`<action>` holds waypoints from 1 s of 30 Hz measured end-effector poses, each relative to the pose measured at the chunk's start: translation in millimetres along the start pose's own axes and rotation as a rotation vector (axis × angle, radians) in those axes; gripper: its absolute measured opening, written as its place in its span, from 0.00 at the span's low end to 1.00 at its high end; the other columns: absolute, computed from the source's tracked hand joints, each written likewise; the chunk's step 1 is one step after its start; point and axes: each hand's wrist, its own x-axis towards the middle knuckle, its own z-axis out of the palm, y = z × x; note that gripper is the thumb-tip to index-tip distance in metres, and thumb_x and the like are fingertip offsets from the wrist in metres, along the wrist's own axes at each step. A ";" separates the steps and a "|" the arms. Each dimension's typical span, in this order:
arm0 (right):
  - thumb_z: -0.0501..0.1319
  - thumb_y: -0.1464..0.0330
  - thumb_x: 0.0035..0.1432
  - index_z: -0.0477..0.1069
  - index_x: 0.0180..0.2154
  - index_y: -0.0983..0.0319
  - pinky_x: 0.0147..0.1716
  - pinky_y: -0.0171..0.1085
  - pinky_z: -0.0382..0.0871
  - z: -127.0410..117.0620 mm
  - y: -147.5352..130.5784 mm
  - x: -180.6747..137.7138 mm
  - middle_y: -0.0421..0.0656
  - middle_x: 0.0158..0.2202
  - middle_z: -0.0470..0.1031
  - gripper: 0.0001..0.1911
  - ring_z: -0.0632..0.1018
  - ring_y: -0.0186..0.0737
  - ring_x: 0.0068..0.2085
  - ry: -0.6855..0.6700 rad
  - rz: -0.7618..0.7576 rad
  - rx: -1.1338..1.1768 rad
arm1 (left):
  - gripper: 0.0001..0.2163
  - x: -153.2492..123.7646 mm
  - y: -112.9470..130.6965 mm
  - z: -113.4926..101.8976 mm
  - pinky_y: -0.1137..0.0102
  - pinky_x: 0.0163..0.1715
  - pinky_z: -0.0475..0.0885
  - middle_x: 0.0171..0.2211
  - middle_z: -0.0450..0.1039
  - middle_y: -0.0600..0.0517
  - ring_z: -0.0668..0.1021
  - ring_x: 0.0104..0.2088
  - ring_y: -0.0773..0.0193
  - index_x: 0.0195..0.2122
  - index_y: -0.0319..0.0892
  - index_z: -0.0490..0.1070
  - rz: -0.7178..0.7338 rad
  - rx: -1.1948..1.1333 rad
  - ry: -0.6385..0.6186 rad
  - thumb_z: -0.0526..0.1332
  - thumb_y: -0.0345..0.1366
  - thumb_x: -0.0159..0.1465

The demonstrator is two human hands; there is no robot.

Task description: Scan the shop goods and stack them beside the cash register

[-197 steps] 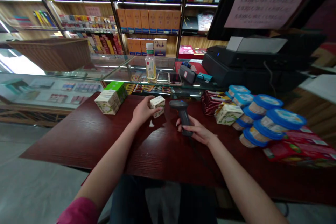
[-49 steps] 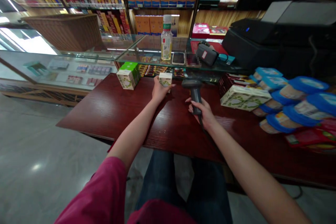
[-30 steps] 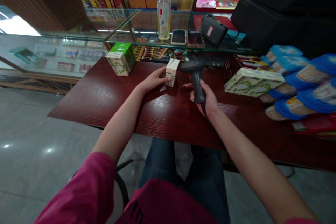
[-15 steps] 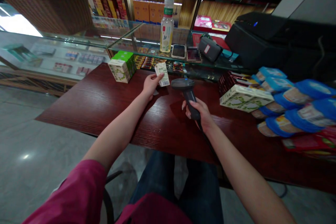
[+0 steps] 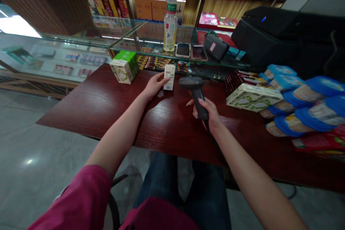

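Fingers of the left hand (image 5: 154, 87) clasp a small white carton with green print and a barcode (image 5: 169, 77), holding it upright just above the dark red wooden surface (image 5: 113, 115), its barcode face turned toward the person. Just to its right, the right hand (image 5: 208, 113) is closed around the handle of a dark grey handheld barcode scanner (image 5: 196, 91), whose head sits level with the carton and close beside it, a cable trailing from the handle's base toward the person. Farther left on the surface stands a stack of white and green cartons (image 5: 124, 67). To the right lie a flat white box with green leaf print (image 5: 253, 97) and a pile of blue-lidded round tubs (image 5: 302, 104). Behind, a glass counter (image 5: 151, 45) carries a clear plastic bottle with a white cap (image 5: 170, 21) and a smartphone (image 5: 183, 49).
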 end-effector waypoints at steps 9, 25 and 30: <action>0.66 0.54 0.60 0.76 0.38 0.61 0.19 0.33 0.63 -11.3 0.3 7.4 0.44 0.38 0.84 0.16 0.71 0.30 0.21 0.121 -0.048 -0.003 | 0.28 -1.0 -3.4 -31.5 0.50 0.64 0.68 0.56 0.79 0.41 0.78 0.59 0.50 0.62 0.39 0.72 0.037 0.117 -0.040 0.68 0.41 0.61; 0.70 0.61 0.55 0.69 0.61 0.58 0.56 0.52 0.76 -34.3 -11.0 -27.1 0.51 0.52 0.81 0.33 0.82 0.51 0.51 0.664 -0.603 -0.635 | 0.17 -32.4 7.1 31.1 0.53 0.59 0.76 0.54 0.78 0.41 0.82 0.54 0.53 0.48 0.46 0.62 0.135 0.325 0.133 0.67 0.33 0.61; 0.68 0.57 0.54 0.69 0.60 0.62 0.50 0.53 0.80 -89.1 -16.6 -82.7 0.56 0.53 0.80 0.34 0.84 0.56 0.49 0.932 -0.670 -0.902 | 0.16 -65.6 21.5 86.3 0.51 0.60 0.74 0.56 0.78 0.43 0.81 0.57 0.51 0.53 0.46 0.67 0.179 0.343 -0.014 0.64 0.34 0.64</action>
